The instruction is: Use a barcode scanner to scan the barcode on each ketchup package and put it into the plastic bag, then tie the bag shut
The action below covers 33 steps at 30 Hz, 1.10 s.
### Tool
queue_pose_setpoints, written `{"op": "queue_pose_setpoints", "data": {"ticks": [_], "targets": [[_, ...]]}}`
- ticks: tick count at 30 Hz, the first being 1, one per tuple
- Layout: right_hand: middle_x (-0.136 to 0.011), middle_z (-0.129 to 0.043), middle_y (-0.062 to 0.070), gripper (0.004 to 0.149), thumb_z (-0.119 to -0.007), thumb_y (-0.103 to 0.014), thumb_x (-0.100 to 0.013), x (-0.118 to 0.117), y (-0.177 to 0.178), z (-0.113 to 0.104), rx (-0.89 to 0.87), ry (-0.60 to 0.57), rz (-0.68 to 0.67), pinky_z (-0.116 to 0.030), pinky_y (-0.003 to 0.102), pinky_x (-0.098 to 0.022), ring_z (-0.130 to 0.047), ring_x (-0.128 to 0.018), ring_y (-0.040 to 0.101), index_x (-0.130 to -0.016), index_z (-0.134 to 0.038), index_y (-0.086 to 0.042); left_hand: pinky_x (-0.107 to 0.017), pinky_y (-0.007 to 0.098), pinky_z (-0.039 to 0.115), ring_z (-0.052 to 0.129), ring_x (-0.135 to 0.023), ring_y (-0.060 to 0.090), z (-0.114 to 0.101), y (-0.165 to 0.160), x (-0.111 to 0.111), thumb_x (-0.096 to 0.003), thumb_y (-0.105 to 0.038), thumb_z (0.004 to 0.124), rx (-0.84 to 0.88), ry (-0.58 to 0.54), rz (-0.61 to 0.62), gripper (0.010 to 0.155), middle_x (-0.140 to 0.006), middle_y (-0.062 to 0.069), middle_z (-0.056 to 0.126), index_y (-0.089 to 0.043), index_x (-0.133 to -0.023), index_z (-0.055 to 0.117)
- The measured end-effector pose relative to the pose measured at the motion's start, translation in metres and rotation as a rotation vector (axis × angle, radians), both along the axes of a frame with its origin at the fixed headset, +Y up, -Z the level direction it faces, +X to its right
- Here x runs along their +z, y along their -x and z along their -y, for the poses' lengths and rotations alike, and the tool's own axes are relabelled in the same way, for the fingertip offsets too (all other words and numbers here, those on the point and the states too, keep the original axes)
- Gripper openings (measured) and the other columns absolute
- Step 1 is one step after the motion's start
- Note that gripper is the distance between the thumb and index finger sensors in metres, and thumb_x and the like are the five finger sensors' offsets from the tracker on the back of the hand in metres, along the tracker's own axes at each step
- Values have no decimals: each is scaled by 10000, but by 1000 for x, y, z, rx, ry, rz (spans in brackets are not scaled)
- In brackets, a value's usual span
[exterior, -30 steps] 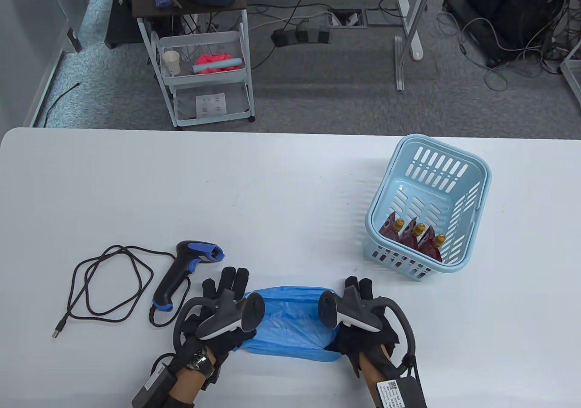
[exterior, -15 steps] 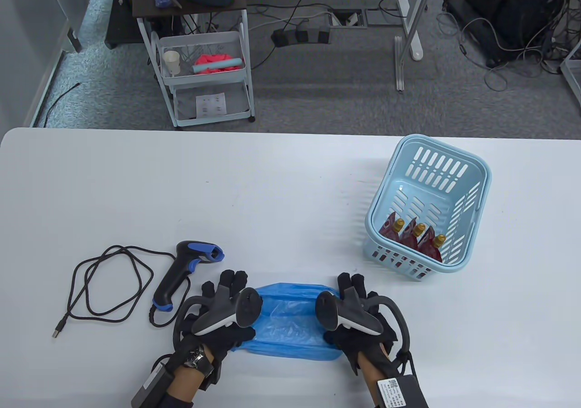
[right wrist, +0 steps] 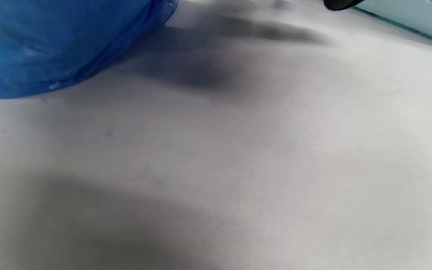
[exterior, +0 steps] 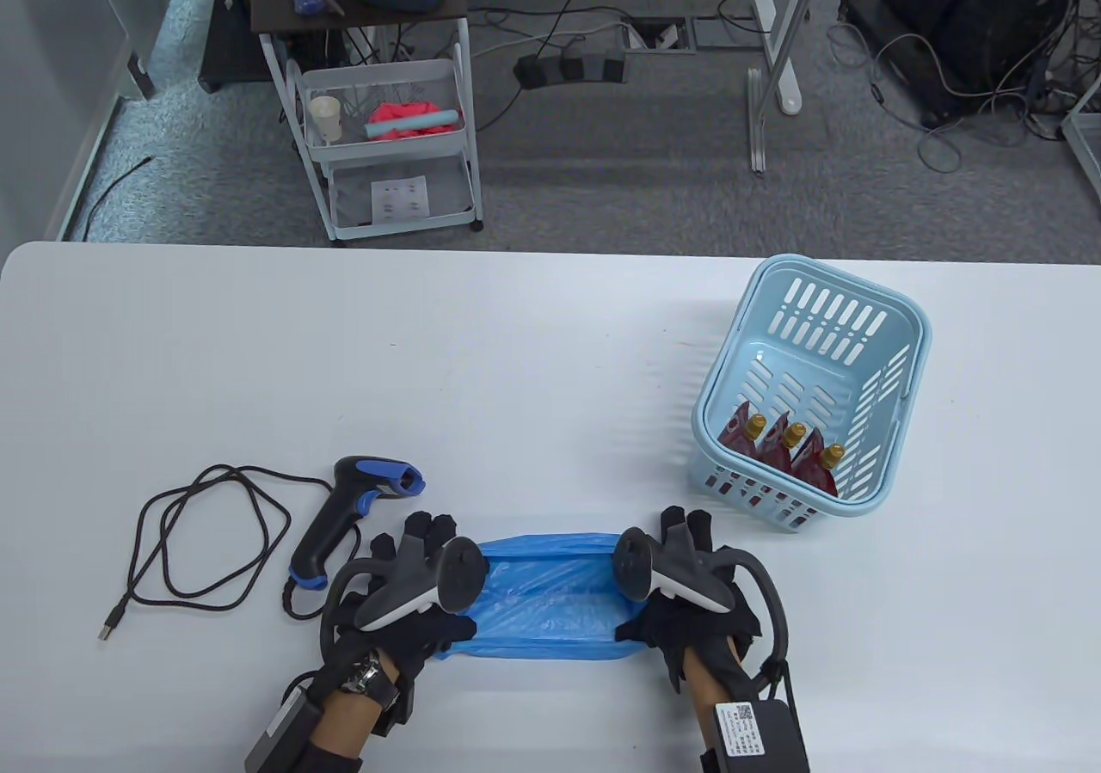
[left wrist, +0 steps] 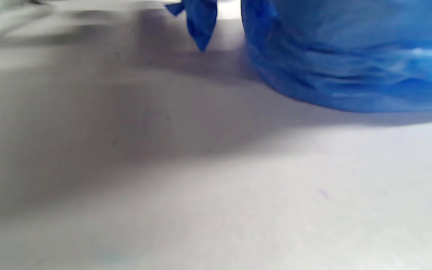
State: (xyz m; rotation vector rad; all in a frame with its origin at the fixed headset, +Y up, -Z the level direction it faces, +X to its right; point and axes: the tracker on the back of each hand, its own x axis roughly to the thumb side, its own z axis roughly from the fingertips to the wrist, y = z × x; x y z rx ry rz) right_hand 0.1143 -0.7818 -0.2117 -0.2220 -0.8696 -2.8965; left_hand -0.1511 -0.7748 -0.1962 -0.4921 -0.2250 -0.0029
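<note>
On the white surface (exterior: 550, 334), the blue plastic bag (exterior: 550, 605) lies near the front edge, stretched between the left hand (exterior: 404, 588) and right hand (exterior: 688, 592), whose fingers seemingly grip its ends, best spread evenly; open room lies behind, the barcode scanner (exterior: 344, 515) and ketchup packages (exterior: 783, 450) flanking.

Table view: high overhead, angled down across white table (exterior: 550, 334) toward floor beyond. Left wrist view: very low, close over tabletop, blue bag (left wrist: 351, 56) at upper right. Right wrist view: equally low, same bag upper left, basket edge (right wrist: 407, 15) top right. All three share bag.
</note>
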Motion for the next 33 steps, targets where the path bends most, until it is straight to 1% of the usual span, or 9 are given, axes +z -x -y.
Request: {"op": "queue_pose_setpoints", "data": {"ticks": [7,11,14,16,18,22,28,33], "targets": [[-1158,-29,201,916,-795,-614,-385,-3,1,-1,-2,-2,-25,-329,689,-759,-60,-1053,487,-1089,-240,-428,-818,676,384,275,-1176,406,-1,1,0,-393,-557,865,1,-2,-5,794,-1224,44,259,-441,-1095,513],[-1155,-45,204,906,-809,-571,-401,-2,2,0,-65,-7,-34,-321,689,-757,-63,-1048,487,-1101,-265,-380,-818,673,387,290,-1176,404,0,2,0,-398,-565,854,8,-1,-10,792,-1223,42,254,-439,-1097,504],[-1165,-100,202,854,-827,-521,-418,-1,3,-4,-114,-75,-50,-324,692,-754,-100,-1055,485,-1110,-361,-338,-818,674,386,295,-1178,401,-1,2,0,-393,-571,853,-1,-8,-10,795,-1224,38,253,-439,-1096,506],[-1167,-112,203,835,-828,-516,-421,0,4,-7,-146,-89,-54,-327,690,-754,-107,-1057,484,-1110,-394,-329,-818,673,388,296,-1177,402,0,3,0,-394,-572,852,-1,-9,-11,793,-1224,37,255,-440,-1096,507],[-1173,-139,205,815,-825,-519,-423,5,4,-13,-205,-120,-65,-337,692,-751,-129,-1062,486,-1108,-430,-320,-818,673,388,296,-1177,402,0,2,0,-394,-572,852,-2,-11,-11,792,-1224,38,254,-439,-1096,509],[-1180,-195,207,785,-823,-523,-426,13,2,-26,-262,-140,-80,-341,697,-749,-160,-1070,489,-1100,-480,-314,-817,673,391,301,-1177,402,0,2,0,-394,-570,853,-5,-12,-9,792,-1224,38,256,-435,-1095,510],[-1196,-296,186,735,-796,-545,-441,26,-6,-49,-340,-208,-86,-389,697,-739,-282,-1084,486,-1088,-541,-305,-816,671,398,304,-1176,402,0,2,0,-395,-567,854,-6,-13,-6,793,-1223,41,260,-433,-1097,509],[-1196,-334,197,737,-750,-573,-464,36,-16,-65,-366,-317,-72,-409,698,-733,-317,-1082,495,-1104,-528,-282,-815,670,400,303,-1175,404,0,1,1,-397,-568,851,-15,-22,1,792,-1223,41,260,-420,-1099,515]]}}
